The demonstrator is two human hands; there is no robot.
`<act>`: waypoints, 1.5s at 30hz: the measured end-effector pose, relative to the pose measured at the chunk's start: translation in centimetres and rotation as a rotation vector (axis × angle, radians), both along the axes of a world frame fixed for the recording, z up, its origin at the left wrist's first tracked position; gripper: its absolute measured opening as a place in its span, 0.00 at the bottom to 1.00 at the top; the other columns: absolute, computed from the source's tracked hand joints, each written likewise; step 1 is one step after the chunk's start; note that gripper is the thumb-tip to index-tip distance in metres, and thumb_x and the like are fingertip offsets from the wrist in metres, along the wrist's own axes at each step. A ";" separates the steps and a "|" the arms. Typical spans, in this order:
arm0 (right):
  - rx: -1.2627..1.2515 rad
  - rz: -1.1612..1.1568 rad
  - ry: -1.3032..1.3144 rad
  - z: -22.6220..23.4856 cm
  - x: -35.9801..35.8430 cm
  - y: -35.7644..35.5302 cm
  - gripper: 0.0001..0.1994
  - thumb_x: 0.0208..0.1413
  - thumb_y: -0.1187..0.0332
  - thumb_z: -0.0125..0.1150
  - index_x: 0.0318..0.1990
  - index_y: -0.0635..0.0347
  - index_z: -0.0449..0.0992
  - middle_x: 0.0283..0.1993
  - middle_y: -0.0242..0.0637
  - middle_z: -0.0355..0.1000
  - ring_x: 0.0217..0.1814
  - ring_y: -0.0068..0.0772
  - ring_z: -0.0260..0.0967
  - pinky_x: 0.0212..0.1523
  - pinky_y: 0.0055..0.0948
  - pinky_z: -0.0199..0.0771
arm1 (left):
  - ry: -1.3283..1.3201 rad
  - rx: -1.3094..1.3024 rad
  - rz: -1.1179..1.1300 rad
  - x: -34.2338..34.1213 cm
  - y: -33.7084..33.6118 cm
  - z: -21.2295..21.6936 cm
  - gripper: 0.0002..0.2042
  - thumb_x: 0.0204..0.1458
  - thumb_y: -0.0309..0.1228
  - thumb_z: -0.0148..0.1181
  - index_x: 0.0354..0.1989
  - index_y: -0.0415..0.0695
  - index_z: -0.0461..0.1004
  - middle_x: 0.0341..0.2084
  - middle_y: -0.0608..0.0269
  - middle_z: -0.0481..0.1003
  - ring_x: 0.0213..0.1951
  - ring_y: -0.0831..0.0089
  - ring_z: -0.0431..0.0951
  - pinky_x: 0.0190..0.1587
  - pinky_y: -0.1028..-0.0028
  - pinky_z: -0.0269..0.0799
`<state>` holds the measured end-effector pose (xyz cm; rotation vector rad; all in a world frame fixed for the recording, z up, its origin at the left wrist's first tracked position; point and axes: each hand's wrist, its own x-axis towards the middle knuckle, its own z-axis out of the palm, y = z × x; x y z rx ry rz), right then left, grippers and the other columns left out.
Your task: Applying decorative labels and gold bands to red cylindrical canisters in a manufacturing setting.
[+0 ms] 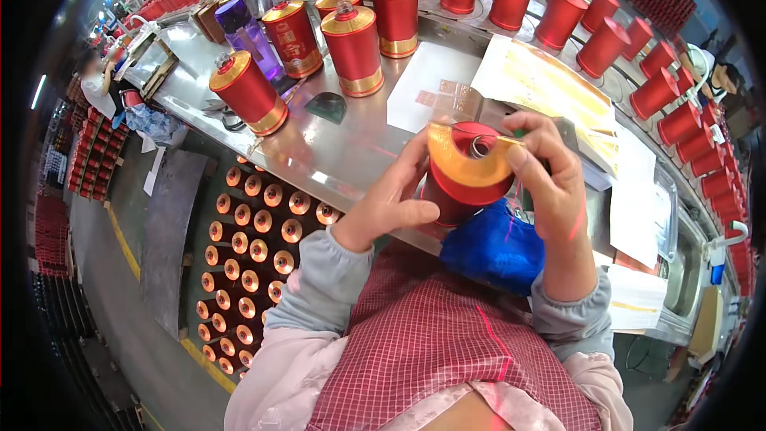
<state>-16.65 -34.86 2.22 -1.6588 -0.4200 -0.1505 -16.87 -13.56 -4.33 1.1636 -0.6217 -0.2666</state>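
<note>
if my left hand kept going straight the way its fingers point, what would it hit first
Your left hand is already against the red and gold canister you hold, so that comes first. Beyond it probably lies the white sheet on the steel table; depth is unclear.

The red can (459, 191) is a cylinder with a gold, sloped shoulder and a small open neck at its top. It sits a little right of the frame centre, tilted so that the neck points up toward the camera, above a blue cloth (495, 247).
</note>
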 end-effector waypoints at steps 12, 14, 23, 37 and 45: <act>0.270 0.031 0.264 -2.4 -0.5 -0.6 0.08 0.53 0.72 0.58 0.24 0.63 0.69 0.50 0.38 0.65 0.45 0.20 0.61 0.43 0.20 0.61 | 0.192 -0.136 0.231 -1.3 -2.3 1.2 0.35 0.53 0.31 0.59 0.66 0.38 0.47 0.58 0.57 0.60 0.60 0.71 0.61 0.63 0.70 0.55; 0.315 0.030 0.304 -3.0 -0.4 -0.4 0.08 0.54 0.71 0.57 0.25 0.62 0.69 0.50 0.37 0.65 0.43 0.18 0.60 0.41 0.19 0.61 | 0.173 -0.135 0.236 -1.3 -2.7 1.1 0.35 0.53 0.32 0.59 0.66 0.39 0.46 0.58 0.57 0.60 0.60 0.71 0.61 0.63 0.70 0.55; 0.004 0.040 -0.005 -4.3 -0.6 -0.1 0.20 0.56 0.63 0.62 0.52 0.64 0.69 0.55 0.40 0.65 0.59 0.34 0.61 0.61 0.31 0.57 | 0.195 -0.178 0.195 -0.8 -2.8 0.6 0.35 0.55 0.37 0.57 0.66 0.39 0.46 0.59 0.56 0.59 0.61 0.69 0.59 0.64 0.69 0.53; 0.121 0.010 0.125 -4.0 -1.3 -0.4 0.18 0.58 0.68 0.58 0.54 0.64 0.69 0.54 0.39 0.64 0.59 0.32 0.61 0.61 0.29 0.56 | 0.177 -0.141 0.077 0.5 -3.0 0.8 0.40 0.50 0.35 0.62 0.68 0.42 0.45 0.59 0.56 0.59 0.61 0.68 0.61 0.64 0.69 0.55; 0.234 -0.009 0.235 -4.1 -1.3 -0.5 0.17 0.59 0.68 0.57 0.54 0.64 0.69 0.52 0.37 0.64 0.56 0.29 0.61 0.59 0.26 0.58 | 0.222 -0.137 0.089 0.4 -3.1 1.2 0.39 0.50 0.37 0.60 0.67 0.42 0.45 0.60 0.56 0.59 0.62 0.67 0.60 0.64 0.69 0.53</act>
